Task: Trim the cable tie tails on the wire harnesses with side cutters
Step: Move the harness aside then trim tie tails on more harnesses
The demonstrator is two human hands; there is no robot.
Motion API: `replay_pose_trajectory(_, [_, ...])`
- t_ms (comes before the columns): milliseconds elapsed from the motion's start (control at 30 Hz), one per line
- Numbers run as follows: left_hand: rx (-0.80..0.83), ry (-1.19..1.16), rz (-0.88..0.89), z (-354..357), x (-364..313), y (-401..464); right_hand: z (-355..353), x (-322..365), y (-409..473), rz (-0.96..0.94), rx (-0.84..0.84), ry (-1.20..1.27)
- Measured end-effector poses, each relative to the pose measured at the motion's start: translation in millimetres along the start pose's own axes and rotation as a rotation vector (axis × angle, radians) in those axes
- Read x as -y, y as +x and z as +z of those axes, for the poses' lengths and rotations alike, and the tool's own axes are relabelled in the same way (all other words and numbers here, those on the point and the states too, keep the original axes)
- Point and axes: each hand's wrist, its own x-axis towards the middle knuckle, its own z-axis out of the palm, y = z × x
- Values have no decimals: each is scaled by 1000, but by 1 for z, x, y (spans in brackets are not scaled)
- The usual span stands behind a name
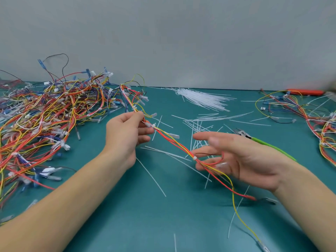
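The left hand (127,131) pinches a thin red-and-yellow wire harness (174,142), bound by small white ties, at its fingertips; it runs across the open right hand's (241,157) spread fingers.

a teal mat (163,215) covers the work surface, meeting a plain pale grey wall (181,33) along the back edge. at the far right, close to the wall, lies an orange object (307,92), long and flat, its right end blurred so its kind cannot be told.
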Motion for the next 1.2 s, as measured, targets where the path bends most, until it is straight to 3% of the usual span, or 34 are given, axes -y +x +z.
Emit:
replay_pose_trajectory(167, [94, -110, -102, 2, 1, 1, 7, -10, 2, -49, -31, -84])
replay_pose_trajectory(400, [411, -49, -164, 2, 8, -3, 7, -4, 4, 0, -225, 148])
replay_pose_trajectory(600, [397, -127, -120, 0, 7, -1, 3, 3, 7, 70, -190, 521])
replay_pose_trajectory(733, [390, -101, -95, 1, 7, -1, -1, 5, 10, 50, -265, 599])
replay_pose_trajectory(933, [378, -83, -137, 1, 9, -1, 2, 1, 3, -19, -299, 243])
replay_pose_trajectory(1033, [395, -81, -174, 0, 9, -2, 5, -1, 0, -18, -216, -10])
replay_pose_trajectory(1200, [459, 22, -204, 2, 8, -7, 6, -8, -1, 29, -55, -90])
